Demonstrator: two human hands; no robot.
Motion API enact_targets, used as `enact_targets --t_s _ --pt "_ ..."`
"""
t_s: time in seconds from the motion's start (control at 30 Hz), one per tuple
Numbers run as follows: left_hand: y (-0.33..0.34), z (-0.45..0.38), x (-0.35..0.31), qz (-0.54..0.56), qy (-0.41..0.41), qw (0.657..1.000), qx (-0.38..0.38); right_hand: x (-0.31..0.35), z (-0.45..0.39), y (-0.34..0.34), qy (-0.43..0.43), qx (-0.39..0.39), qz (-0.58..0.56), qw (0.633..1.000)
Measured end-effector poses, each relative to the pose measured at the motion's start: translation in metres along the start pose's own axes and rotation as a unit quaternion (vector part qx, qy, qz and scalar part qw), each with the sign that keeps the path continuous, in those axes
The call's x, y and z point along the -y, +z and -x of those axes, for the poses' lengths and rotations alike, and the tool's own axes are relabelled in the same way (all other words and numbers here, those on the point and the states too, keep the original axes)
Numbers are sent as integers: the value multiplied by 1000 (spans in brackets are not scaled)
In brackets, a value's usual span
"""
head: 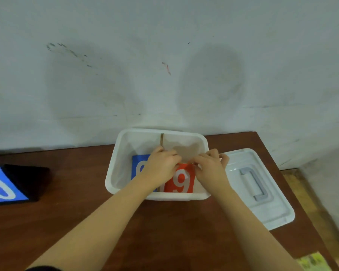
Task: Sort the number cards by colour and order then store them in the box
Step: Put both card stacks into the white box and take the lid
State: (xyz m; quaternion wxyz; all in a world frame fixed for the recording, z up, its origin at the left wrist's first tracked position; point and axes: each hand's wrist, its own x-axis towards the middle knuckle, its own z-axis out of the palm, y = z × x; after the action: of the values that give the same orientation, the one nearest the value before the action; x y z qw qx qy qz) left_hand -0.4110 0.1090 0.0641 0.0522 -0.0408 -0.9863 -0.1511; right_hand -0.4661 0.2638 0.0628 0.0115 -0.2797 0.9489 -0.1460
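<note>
Head view shows a brown tabletop (86, 192) carrying a white box (114, 173), with its lid (270, 212) lying just right of the right hand (211, 165) and a black stand showing a blue card (2, 190) well left of the left hand (160, 165). Both hands reach inside the box, fingers curled, pinching the top edge of the red 9 card (181, 181) between them; a blue number card (138, 166) lies under the left hand, beyond a brown divider (161, 139)

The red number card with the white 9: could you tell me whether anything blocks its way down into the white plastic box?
Nothing visible does. The red number card is already inside the white plastic box, right of the brown cardboard divider, gripped by both the left hand and right hand. The white lid lies aside.
</note>
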Motion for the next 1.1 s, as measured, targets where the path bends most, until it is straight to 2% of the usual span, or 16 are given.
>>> enact_targets --t_s 0.1,0.2,0.33,0.47,0.63,0.73,0.87,0.93,1.0,1.1 --pt "1 -4 7 -45 -11 999 10 6 -4 1 -15 27 29 999" --pt "-3 0 4 -24 -38 999 -6 5 -1 -5 -17 45 28 998" --pt "-23 4 -19 -11 -21 998 -63 -6 21 -21 -2 -49 -22 999" --pt "-35 -13 -60 -20 -5 998 -63 -31 43 -45 29 -106 -54 993" --pt "-10 -31 -126 -15 33 996 -79 -95 79 -54 146 -148 -100 973" --pt "20 -39 -166 21 27 999 -10 -137 96 -42 217 -77 -85 969" --pt "72 -56 -196 7 -39 997 65 -179 116 -15 291 63 -34 954" --pt "101 -64 -195 -10 -83 986 143 -191 129 3 292 126 -20 948" --pt "125 -67 -188 -36 -111 970 213 -202 141 18 263 158 3 952" --pt "148 -62 -180 -43 -122 957 260 -224 150 26 226 173 11 958"
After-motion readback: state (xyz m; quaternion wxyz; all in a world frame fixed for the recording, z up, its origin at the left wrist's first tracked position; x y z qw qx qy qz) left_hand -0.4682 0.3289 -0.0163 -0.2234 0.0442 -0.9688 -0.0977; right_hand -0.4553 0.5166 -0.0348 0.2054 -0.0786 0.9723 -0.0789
